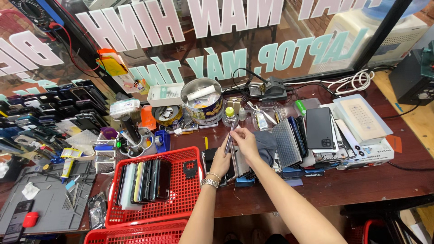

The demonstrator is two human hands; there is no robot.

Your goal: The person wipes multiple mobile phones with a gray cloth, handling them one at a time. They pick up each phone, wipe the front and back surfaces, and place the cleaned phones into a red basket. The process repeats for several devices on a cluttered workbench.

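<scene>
Red baskets (181, 190) nearest the viewer, left of the left hand (220, 161), already hold a row of phones (144, 180) on edge. Both hands, the right hand (246, 142) too, are pinched together on one thin phone (229, 138), upright above the desk (352, 180). Right of them, many stacked phones (316, 135) seemingly remain unsorted.

Bright, even daylight comes through the glass pane (235, 40); shadows on the surface (343, 180) are soft, reflections streak the glass, and the wide view bends at its edges.
</scene>
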